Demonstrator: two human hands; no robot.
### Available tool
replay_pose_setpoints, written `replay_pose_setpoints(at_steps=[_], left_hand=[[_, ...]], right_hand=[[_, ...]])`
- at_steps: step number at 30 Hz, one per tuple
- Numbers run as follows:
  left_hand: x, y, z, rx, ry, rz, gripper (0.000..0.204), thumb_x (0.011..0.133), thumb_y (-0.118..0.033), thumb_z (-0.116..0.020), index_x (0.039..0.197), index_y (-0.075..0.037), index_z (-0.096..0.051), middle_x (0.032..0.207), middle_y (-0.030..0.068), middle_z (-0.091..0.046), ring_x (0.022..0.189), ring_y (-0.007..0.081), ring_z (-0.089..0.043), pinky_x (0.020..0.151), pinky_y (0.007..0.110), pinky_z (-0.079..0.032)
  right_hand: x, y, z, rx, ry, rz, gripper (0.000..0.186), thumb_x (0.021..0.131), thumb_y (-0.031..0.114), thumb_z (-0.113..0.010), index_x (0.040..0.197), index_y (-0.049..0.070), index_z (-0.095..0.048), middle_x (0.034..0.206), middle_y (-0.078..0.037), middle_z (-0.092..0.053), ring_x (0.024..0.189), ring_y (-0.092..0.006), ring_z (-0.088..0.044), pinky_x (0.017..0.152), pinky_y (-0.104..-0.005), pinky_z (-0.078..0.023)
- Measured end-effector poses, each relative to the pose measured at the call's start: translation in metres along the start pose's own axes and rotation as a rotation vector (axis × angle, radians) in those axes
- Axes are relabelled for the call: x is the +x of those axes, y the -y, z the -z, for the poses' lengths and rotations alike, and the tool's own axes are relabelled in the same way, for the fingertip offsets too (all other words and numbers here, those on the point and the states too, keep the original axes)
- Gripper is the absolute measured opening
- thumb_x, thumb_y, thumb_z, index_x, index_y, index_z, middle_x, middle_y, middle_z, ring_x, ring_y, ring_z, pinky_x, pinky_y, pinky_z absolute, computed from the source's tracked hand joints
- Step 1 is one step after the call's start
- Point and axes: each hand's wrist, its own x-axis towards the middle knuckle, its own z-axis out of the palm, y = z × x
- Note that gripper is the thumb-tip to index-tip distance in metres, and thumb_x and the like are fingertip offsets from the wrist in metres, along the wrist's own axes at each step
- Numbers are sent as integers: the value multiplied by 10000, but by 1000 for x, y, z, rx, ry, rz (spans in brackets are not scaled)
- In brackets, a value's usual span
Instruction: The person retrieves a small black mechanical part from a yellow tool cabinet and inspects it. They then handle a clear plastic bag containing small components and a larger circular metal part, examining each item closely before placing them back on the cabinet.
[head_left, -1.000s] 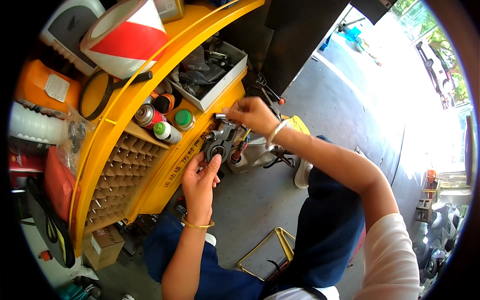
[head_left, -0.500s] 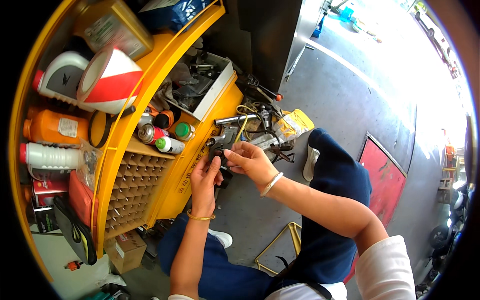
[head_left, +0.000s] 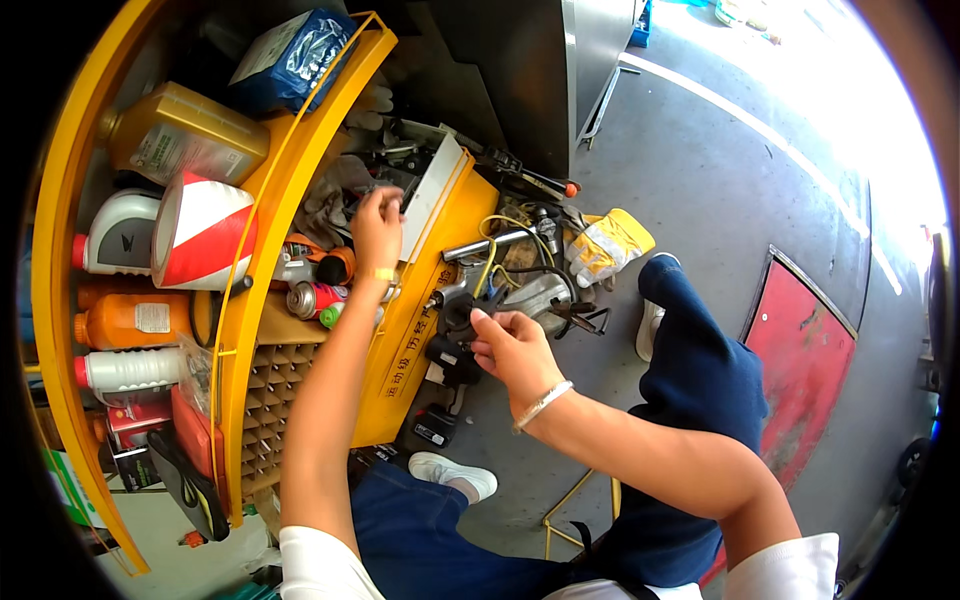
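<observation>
The right hand (head_left: 517,352) is near the middle of the view, and its thumb and fingers are bent toward each other. The grip of this hand is narrow, and it holds the edge of a dark ring-shaped part (head_left: 455,316). This part is found just to the left of the right fingertips, in front of a yellow panel (head_left: 402,392) which has dark writing on it. Below the part there is a black power tool (head_left: 450,362).

The left hand (head_left: 377,232) is farther up and to the left, over a pale box (head_left: 432,198) that contains many mixed parts. Its fingers are curved, but they look small and blurred here, so I am not able to say whether this grip is holding something.

Beyond the right hand a metal tube (head_left: 490,243), a yellow cable (head_left: 484,262) and a yellow and white glove (head_left: 612,248) lie close together. A red panel (head_left: 805,360) is set in the grey floor (head_left: 690,170), to the right of the person's leg.

On the left side stands a yellow shelf (head_left: 318,128). It carries a red and white roll (head_left: 205,232), an orange jug (head_left: 135,320) and a gold jug (head_left: 190,135). Near the left forearm are a red spray can (head_left: 318,299) and a cardboard divider (head_left: 268,405) with many small square compartments.
</observation>
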Motion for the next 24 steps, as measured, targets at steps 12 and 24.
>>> replay_pose_setpoints(at_steps=[12,24], left_hand=[[137,82,-68,-804,-119,999,454,906,-389,-472,1138,-9,-383,839,302,-599,623,311,-649,523,349,-578],[172,119,-60,-569,-32,1166,376,887,-407,-505,815,-38,-513,648,110,-598,403,102,-477,329,186,-372]], right_hand=[[-11,37,35,128,24,-121,262,854,295,-613,917,55,-527,845,1,-512,806,-89,-513,770,-249,-435],[-12,35,39,143,43,-150,262,842,305,-633,852,74,-509,832,-6,-518,802,-101,-514,763,-258,-437]])
